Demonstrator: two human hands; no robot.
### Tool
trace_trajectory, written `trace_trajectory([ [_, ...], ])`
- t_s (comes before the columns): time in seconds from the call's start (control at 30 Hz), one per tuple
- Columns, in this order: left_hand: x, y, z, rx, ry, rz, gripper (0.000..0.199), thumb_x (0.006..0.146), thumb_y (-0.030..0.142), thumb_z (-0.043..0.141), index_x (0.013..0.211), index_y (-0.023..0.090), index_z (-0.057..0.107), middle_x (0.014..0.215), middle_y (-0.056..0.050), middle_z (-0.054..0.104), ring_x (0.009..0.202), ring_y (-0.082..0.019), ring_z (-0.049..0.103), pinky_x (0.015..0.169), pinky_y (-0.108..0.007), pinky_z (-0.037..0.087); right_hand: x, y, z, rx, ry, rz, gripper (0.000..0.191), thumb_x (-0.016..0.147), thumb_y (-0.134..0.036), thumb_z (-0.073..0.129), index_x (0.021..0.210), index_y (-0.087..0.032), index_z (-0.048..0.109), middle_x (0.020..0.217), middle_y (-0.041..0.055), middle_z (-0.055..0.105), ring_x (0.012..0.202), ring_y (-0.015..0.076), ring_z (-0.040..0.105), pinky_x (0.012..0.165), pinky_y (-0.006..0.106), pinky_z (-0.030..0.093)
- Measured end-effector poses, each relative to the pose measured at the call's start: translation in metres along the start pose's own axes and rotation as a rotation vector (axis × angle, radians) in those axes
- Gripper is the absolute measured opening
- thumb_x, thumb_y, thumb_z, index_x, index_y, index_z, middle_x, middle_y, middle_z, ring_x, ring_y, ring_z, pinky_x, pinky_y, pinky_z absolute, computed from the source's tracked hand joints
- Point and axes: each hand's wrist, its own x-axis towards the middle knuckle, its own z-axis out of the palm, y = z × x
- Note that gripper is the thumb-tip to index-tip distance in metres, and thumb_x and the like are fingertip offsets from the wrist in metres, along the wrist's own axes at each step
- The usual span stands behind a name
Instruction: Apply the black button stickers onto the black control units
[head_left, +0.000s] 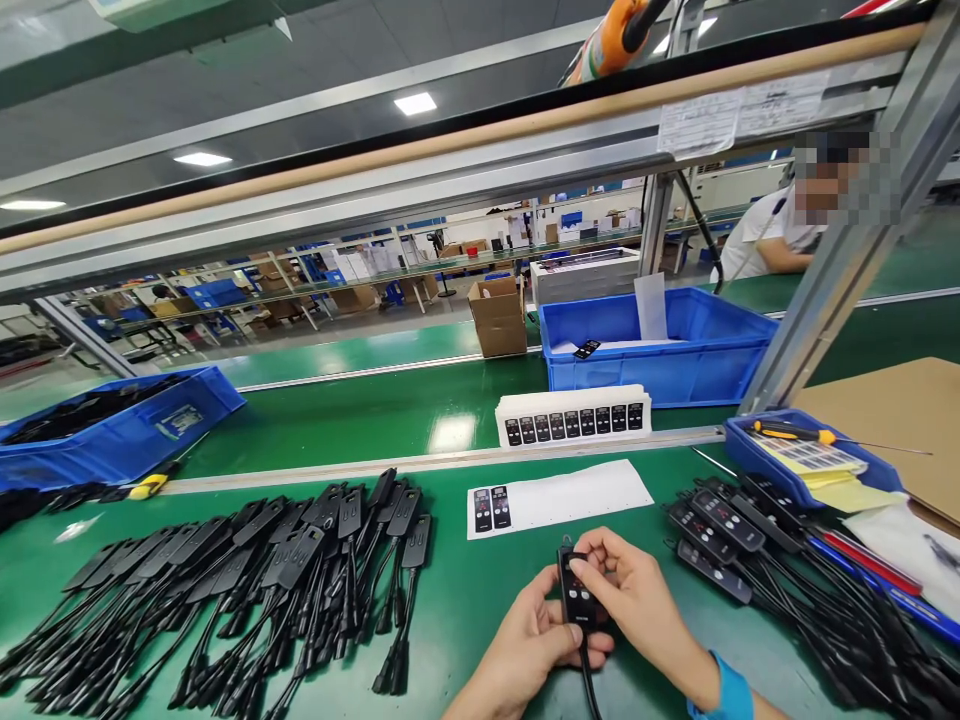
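A small black controller (577, 604) with a cable out of its lower end is held upright between my two hands, just above the green bench. My left hand (529, 630) grips its lower part, thumb on the front near the cable. With thumb and fingers my right hand (626, 585) pinches the upper part, the thumb pressing its face. Behind them lies a white label sheet (570, 497) with two black labels (491, 508) at its left end. Several controllers without labels (300, 555) lie piled on the left; labelled ones (712, 525) are heaped on the right.
A folded label strip (574, 417) stands at the bench's rear rail. Blue bins stand at far left (187, 410) and centre back (660, 365). A small blue tray (810, 455) holds a screwdriver (795, 432). A person (765, 235) sits behind the metal post (840, 250).
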Motion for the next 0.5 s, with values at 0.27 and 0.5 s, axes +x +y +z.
trace_trajectory([
  [0.27,0.0015,-0.0047,0.0005,0.048,-0.002,0.019,0.072,0.065,0.031,0.079,0.124,0.012,0.043,0.085,-0.012,0.071,0.075,-0.020,0.069,0.072,-0.031,0.051,0.0015,0.0036,0.0009,-0.044,0.041,0.002,0.013,0.078,-0.032,0.061,0.078,-0.019,0.059,0.058,-0.0049,0.049,0.051,0.0113,0.047,0.045,0.020,0.037],
  [0.5,0.0033,-0.0056,0.0017,0.030,0.017,0.031,0.072,0.062,0.034,0.081,0.120,0.014,0.044,0.081,-0.009,0.071,0.072,-0.018,0.069,0.069,-0.027,0.050,0.0032,0.0097,0.0003,-0.049,0.046,0.015,0.014,0.078,-0.032,0.062,0.082,-0.019,0.058,0.058,-0.0059,0.048,0.051,0.0108,0.047,0.046,0.020,0.038],
])
